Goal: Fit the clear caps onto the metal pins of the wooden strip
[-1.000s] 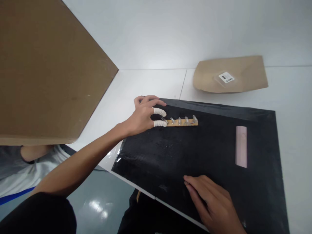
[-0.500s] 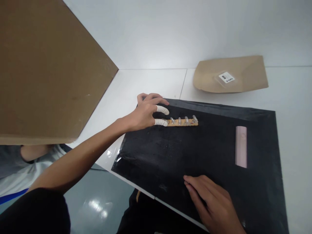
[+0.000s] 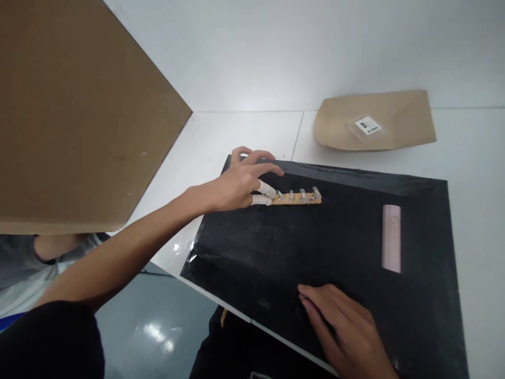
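Note:
My left hand (image 3: 246,181) reaches to the left end of a narrow tan strip (image 3: 298,201), its thumb and index finger wearing ribbed white finger cots (image 3: 262,199). Those two fingertips are pinched together at the strip's end, and they hide what is between them. Several small clear tube-like pieces (image 3: 303,196) stick up along the strip, some leaning. Low on the black mat (image 3: 244,252), my right hand (image 3: 347,326) rests with thumb and forefinger pressed together. A tiny glint shows at its fingertips, too small to name.
A pale pink bar-shaped object (image 3: 391,239) lies on the mat's right side. Behind the mat, a brown paper piece (image 3: 410,118) carries a clear packet with a white label (image 3: 367,125). A large brown panel (image 3: 79,116) stands at left, with part of another person (image 3: 59,247) below it.
My left thumb and index finger were apart and have closed together at the strip's left end. The hand has shifted slightly right. My right hand has stayed put.

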Demonstrator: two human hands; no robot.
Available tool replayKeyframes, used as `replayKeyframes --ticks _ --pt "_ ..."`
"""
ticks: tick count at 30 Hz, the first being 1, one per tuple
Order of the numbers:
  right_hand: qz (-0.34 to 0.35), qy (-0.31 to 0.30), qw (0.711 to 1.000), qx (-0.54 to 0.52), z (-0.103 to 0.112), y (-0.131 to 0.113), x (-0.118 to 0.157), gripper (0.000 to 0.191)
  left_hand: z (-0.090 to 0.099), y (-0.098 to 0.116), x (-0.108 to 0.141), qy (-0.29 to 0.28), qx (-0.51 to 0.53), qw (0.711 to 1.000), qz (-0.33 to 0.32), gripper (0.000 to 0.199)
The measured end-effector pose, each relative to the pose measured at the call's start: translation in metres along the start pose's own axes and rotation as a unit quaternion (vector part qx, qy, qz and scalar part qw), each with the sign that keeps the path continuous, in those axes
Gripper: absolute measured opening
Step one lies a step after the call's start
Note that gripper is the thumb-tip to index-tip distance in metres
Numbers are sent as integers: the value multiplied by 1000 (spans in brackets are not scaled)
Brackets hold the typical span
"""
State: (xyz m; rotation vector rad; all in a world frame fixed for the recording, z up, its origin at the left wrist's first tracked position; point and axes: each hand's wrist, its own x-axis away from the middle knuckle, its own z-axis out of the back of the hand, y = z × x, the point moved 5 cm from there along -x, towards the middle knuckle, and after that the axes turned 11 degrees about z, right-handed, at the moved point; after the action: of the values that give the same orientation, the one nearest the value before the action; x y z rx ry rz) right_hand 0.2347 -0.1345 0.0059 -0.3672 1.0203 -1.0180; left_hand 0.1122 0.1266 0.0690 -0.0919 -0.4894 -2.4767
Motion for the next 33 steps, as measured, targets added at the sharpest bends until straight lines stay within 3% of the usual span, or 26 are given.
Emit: replayKeyframes --ticks 10,17,25,29,33 --pt "-4 2 1000 -5 -1 1 0 23 0 6 11 -12 -8 1000 -22 27" --pt "-6 12 1000 0 1 0 -2 23 3 2 17 47 -40 997 -35 21" --pt "-3 2 1000 6 0 0 -1 22 -1 -2 45 169 -37 984 43 19" --pt "-3 -4 1000 3 -1 -1 0 22 -18 8 66 214 -32 969 118 20" --pt "6 5 1000 11 0 -2 0 23 -41 15 80 219 0 958 184 30"
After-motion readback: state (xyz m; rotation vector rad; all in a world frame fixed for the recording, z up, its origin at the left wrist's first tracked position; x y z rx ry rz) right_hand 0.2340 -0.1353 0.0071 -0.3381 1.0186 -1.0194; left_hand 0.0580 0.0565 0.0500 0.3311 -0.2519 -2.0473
